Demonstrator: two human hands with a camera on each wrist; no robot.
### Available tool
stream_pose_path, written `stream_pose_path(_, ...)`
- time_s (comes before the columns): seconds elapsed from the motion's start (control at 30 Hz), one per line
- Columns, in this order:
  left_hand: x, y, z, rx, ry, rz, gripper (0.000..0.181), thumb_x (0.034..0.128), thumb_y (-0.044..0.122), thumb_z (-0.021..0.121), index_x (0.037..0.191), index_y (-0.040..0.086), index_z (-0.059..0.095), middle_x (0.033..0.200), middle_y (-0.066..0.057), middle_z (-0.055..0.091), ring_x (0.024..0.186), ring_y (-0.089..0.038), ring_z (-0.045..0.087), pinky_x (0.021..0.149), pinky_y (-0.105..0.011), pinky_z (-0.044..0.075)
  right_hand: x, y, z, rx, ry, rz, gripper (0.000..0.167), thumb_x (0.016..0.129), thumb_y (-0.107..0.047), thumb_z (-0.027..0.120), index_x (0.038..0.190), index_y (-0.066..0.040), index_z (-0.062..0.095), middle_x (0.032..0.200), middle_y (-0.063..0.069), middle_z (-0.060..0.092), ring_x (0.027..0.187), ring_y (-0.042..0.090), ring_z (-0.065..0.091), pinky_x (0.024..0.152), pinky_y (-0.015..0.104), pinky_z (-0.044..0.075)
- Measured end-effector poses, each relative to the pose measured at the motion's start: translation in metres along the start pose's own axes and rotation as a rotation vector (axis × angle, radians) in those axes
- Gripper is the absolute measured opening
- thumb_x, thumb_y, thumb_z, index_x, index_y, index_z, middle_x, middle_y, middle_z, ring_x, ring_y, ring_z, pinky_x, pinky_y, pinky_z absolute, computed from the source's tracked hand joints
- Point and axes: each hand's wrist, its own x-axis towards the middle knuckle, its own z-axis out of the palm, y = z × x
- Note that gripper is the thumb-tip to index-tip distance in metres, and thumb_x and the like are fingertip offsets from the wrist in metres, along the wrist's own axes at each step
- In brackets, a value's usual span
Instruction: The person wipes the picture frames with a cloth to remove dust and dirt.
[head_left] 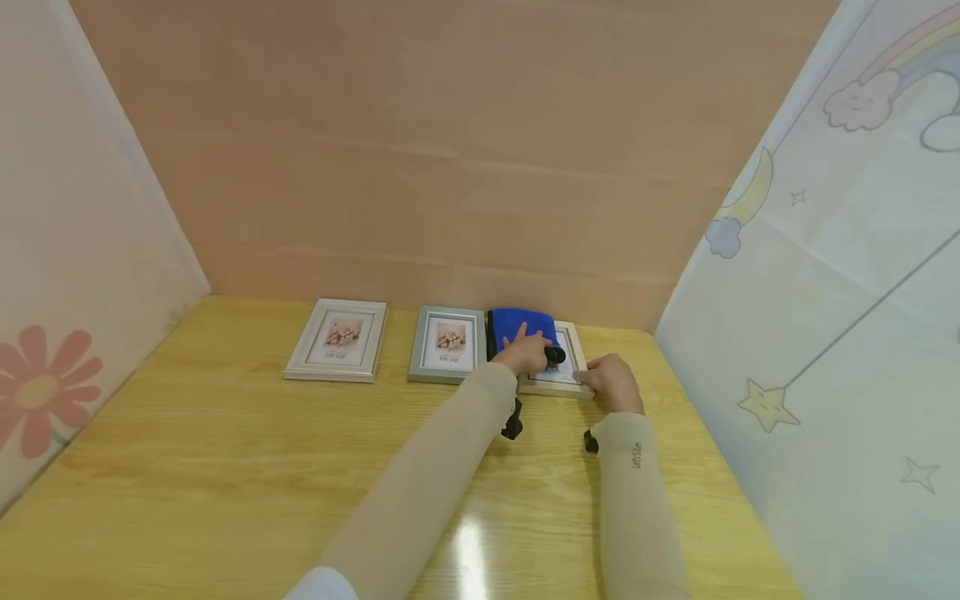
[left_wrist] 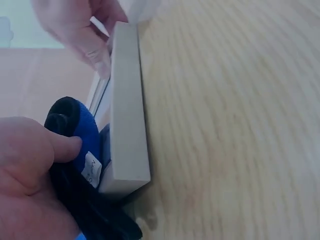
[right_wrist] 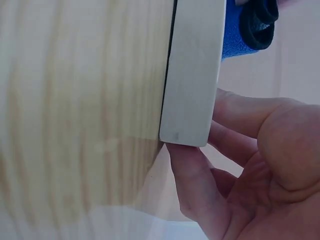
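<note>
A blue cloth point(head_left: 517, 320) with black edging lies over the left part of a pale picture frame point(head_left: 557, 389), the rightmost of three lying in a row. My left hand point(head_left: 522, 353) holds the cloth against the frame, fingers spread over it. In the left wrist view, the thumb presses on the bunched cloth point(left_wrist: 89, 132), which shows a small white tag. At the frame's near right corner, my right hand point(head_left: 613, 382) grips the border. Seen from the right wrist, the thumb and a finger bracket the corner of the frame point(right_wrist: 192, 90). Most of the picture is covered.
A grey frame point(head_left: 416, 350) lies just left of the cloth, and a whitish frame point(head_left: 300, 354) farther left. All rest on a wooden table point(head_left: 225, 467) before a brown back wall point(head_left: 405, 167). A decorated side wall point(head_left: 825, 333) stands to the right.
</note>
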Motion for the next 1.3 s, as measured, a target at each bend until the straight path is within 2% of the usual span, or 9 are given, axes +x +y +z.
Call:
stream_pose_path(0.07, 0.05, -0.003, 0.024, 0.116, 0.004, -0.082, 0.066, 0.1091, -0.001, 0.04, 0.168, 0.03, 0.044, 0.184, 0.009, 0.022, 0.174, -0.016, -0.005, 0.142, -0.055, 0.003, 0.0, 0.001, -0.001, -0.004, -0.004, -0.003, 0.045, 0.102, -0.031, 0.075, 0.131, 0.003, 0.076, 0.127, 0.023, 0.077, 0.1, 0.032, 0.068, 0.096, 0.046, 0.058)
stream_pose_path(0.1, 0.065, -0.006, 0.032, 0.16, 0.015, -0.108, 0.066, 0.1102, 0.002, 0.041, 0.167, 0.034, 0.043, 0.183, 0.013, 0.022, 0.174, -0.015, -0.003, 0.142, -0.055, 0.003, -0.001, 0.001, -0.001, -0.003, -0.004, -0.005, 0.045, 0.101, -0.031, 0.075, 0.131, 0.003, 0.076, 0.127, 0.023, 0.077, 0.1, 0.031, 0.068, 0.097, 0.046, 0.058)
stream_pose_path(0.17, 0.082, -0.019, 0.043, 0.213, 0.026, -0.045, 0.062, 0.1114, 0.008, 0.046, 0.168, 0.034, 0.043, 0.182, 0.012, 0.024, 0.175, -0.017, 0.001, 0.141, -0.058, 0.005, -0.001, 0.001, 0.0, -0.001, -0.008, -0.012, 0.044, 0.101, -0.031, 0.076, 0.129, 0.003, 0.077, 0.119, 0.021, 0.08, 0.096, 0.03, 0.069, 0.093, 0.044, 0.058)
stream_pose_path(0.23, 0.087, -0.029, 0.047, 0.272, 0.024, 0.055, 0.06, 0.1122, 0.013, 0.049, 0.169, 0.031, 0.041, 0.183, 0.01, 0.025, 0.175, -0.02, 0.004, 0.141, -0.06, 0.007, -0.002, 0.001, 0.0, 0.001, -0.014, -0.014, 0.043, 0.101, -0.03, 0.076, 0.129, 0.002, 0.077, 0.103, 0.016, 0.08, 0.087, 0.027, 0.068, 0.086, 0.04, 0.057)
stream_pose_path(0.37, 0.085, -0.036, 0.048, 0.396, 0.024, 0.184, 0.06, 0.1136, 0.017, 0.052, 0.17, 0.031, 0.038, 0.182, 0.011, 0.025, 0.174, -0.02, 0.012, 0.142, -0.057, 0.008, -0.002, -0.001, -0.001, -0.006, -0.014, -0.01, 0.044, 0.101, -0.029, 0.075, 0.13, 0.003, 0.076, 0.09, 0.011, 0.077, 0.074, 0.023, 0.065, 0.075, 0.035, 0.054)
stream_pose_path(0.63, 0.094, -0.049, 0.055, 0.478, 0.061, 0.349, 0.067, 0.112, 0.001, 0.05, 0.17, 0.033, 0.038, 0.18, 0.013, 0.03, 0.173, -0.02, 0.017, 0.142, -0.055, 0.009, -0.004, -0.004, -0.003, -0.022, -0.035, -0.003, 0.051, 0.103, -0.026, 0.072, 0.14, 0.008, 0.068, 0.13, 0.026, 0.076, 0.078, 0.025, 0.071, 0.082, 0.041, 0.06)
stream_pose_path(0.8, 0.095, -0.05, 0.058, 0.453, 0.08, 0.34, 0.063, 0.1129, 0.003, 0.049, 0.17, 0.028, 0.038, 0.182, 0.006, 0.029, 0.173, -0.025, 0.019, 0.141, -0.057, 0.008, -0.004, -0.003, -0.003, -0.017, -0.041, 0.015, 0.053, 0.103, -0.027, 0.071, 0.142, 0.008, 0.066, 0.137, 0.027, 0.073, 0.084, 0.027, 0.073, 0.089, 0.045, 0.061)
stream_pose_path(1.03, 0.078, -0.043, 0.06, 0.391, 0.062, 0.271, 0.058, 0.1162, 0.009, 0.042, 0.171, 0.027, 0.036, 0.181, 0.006, 0.03, 0.172, -0.023, 0.019, 0.141, -0.058, 0.008, -0.004, 0.001, -0.005, 0.038, -0.046, 0.065, 0.049, 0.102, -0.029, 0.072, 0.14, 0.004, 0.07, 0.119, 0.022, 0.078, 0.081, 0.027, 0.069, 0.072, 0.036, 0.056)
stream_pose_path(1.3, 0.049, -0.049, 0.062, 0.282, 0.034, 0.278, 0.055, 0.1166, 0.015, 0.046, 0.17, 0.026, 0.039, 0.181, 0.007, 0.031, 0.174, -0.022, 0.014, 0.139, -0.064, 0.009, -0.007, 0.002, -0.005, 0.063, -0.015, 0.026, 0.047, 0.102, -0.032, 0.074, 0.132, 0.004, 0.075, 0.126, 0.024, 0.077, 0.096, 0.03, 0.067, 0.088, 0.045, 0.058)
